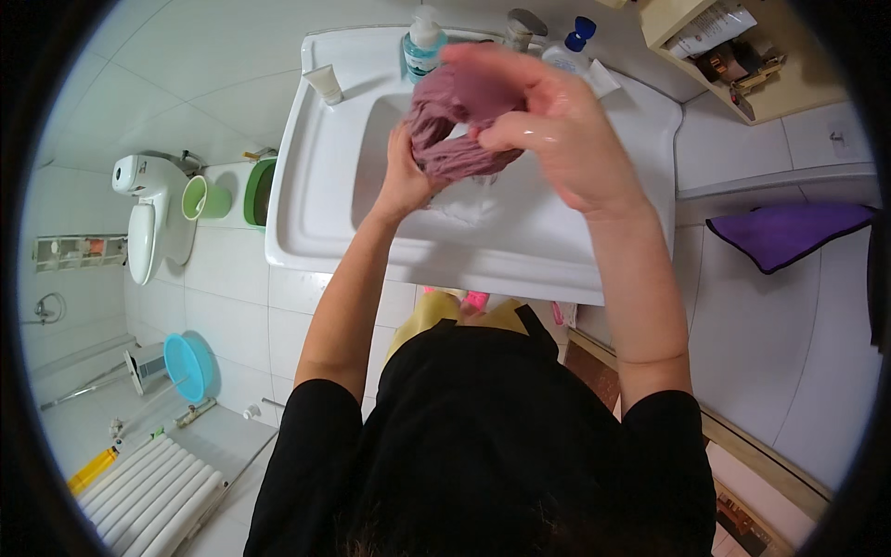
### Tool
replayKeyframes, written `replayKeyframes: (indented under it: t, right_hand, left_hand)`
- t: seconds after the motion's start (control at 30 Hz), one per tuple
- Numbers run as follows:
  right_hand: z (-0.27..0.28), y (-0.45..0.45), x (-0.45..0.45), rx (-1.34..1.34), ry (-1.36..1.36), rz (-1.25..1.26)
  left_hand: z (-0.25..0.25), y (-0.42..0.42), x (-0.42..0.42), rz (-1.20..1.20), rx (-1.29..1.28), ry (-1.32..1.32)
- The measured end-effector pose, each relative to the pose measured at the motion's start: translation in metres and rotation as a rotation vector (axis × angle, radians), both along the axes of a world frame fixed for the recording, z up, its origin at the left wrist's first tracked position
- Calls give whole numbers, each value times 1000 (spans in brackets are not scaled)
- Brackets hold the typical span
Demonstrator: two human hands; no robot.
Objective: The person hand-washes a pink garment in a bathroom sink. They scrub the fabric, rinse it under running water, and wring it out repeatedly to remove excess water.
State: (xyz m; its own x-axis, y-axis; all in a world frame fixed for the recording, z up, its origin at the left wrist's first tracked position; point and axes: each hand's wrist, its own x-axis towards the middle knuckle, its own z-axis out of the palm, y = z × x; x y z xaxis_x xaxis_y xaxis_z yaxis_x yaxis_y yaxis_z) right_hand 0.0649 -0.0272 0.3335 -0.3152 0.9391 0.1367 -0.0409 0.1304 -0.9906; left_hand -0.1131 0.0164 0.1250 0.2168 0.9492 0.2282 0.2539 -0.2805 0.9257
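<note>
A wet-looking mauve cloth (452, 157) is bunched into a loop above the basin of a white ceramic sink (306, 230). My left hand (409, 170) grips its left side, thumb below and fingers behind the fabric. On the other side, my right hand (564, 132) has its thumb and fingers around part of the cloth; its fingers are blurred and its skin shines with water. Water (480, 188) falls into the basin under the cloth. Behind my right hand, the faucet (523, 29) is partly hidden.
Along the sink's back stand a blue soap pump bottle (421, 49) and a white bottle with a blue cap (567, 52). A small white tube (324, 85) is at the left corner. A wooden shelf (786, 90) juts out at upper right. A purple cloth (786, 233) hangs at right.
</note>
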Motion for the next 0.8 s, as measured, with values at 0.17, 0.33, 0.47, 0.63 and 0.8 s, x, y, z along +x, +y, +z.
replayKeyframes:
  t: [0.17, 0.33, 0.47, 0.63, 0.8]
  right_hand:
    - [-48, -6, 74, -271, 130, -165]
    - [-241, -19, 146, -886, -59, -463]
    - [-337, -18, 144, -344, -1127, -269]
    - [-310, -15, 59, -9, -1349, -112]
    - [-338, 21, 71, 188, -1270, -35]
  left_hand:
    - [31, 5, 10, 66, -462, -175]
    - [-34, 1, 29, -101, -551, 62]
    - [-42, -12, 58, -285, -458, 966]
    - [-85, -14, 47, -168, -228, 1008]
    - [-113, 6, 67, -175, -106, 988]
